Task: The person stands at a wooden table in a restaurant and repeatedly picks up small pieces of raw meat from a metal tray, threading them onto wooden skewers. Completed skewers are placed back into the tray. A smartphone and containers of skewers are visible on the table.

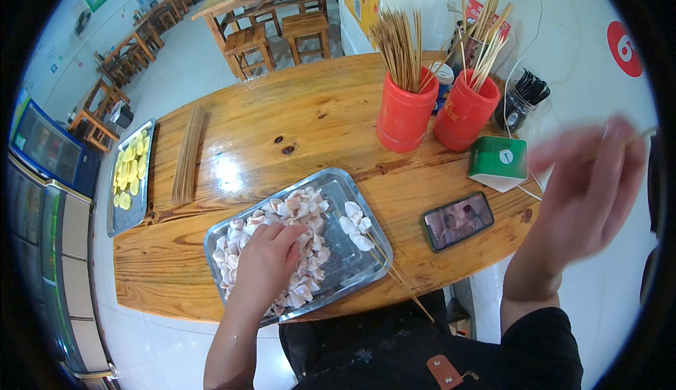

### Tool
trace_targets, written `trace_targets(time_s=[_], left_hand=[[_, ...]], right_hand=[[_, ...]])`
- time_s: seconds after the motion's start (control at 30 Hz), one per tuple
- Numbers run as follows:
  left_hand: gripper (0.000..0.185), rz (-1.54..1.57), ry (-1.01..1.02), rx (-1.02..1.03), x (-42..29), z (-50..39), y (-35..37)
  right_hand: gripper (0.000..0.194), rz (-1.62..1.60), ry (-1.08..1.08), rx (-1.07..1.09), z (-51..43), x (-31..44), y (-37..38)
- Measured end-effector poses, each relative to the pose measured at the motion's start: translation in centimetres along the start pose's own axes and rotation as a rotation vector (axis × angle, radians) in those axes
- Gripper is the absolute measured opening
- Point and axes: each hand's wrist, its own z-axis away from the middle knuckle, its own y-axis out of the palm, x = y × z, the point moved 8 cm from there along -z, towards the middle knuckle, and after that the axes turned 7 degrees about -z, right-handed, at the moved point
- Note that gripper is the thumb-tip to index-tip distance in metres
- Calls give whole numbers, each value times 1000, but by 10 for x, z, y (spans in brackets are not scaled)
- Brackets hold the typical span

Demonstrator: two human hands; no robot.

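Note:
My left hand (272,255) rests on a heap of pale raw meat pieces (311,263) in a metal tray (338,297); its fingertips touch the pieces, and whether it grips one cannot be told. At the tray's right side lie pieces threaded on bamboo skewers (404,284), whose bare ends stick out over the table's front edge. My right hand (591,194) is raised at the far right, off the table and blurred. A thin tip shows beyond its fingers, but what it is and how it is held are unclear.
A phone (458,221) lies right of the tray. Behind stand two red cups (406,112) of skewers, a green box-shaped stand (498,160) and a jar (515,107). A skewer bundle (188,157) and a tray of yellow slices (145,178) are at left. Wooden stools (248,41) stand beyond.

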Motion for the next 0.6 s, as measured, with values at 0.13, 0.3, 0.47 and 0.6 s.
trace_targets(time_s=[0.13,0.3,0.47,0.6], left_hand=[[21,-72,44,21,-9,9,-1],[25,-264,179,94,-32,22,15],[21,260,-199,63,-1,31,7],[17,1586,-560,-121,17,45,26]], right_hand=[[13,-557,1034,347,112,-57,61],[21,-794,1094,314,170,-66,82],[29,2,864,458,170,-63,61],[28,70,746,698,186,-56,91]])
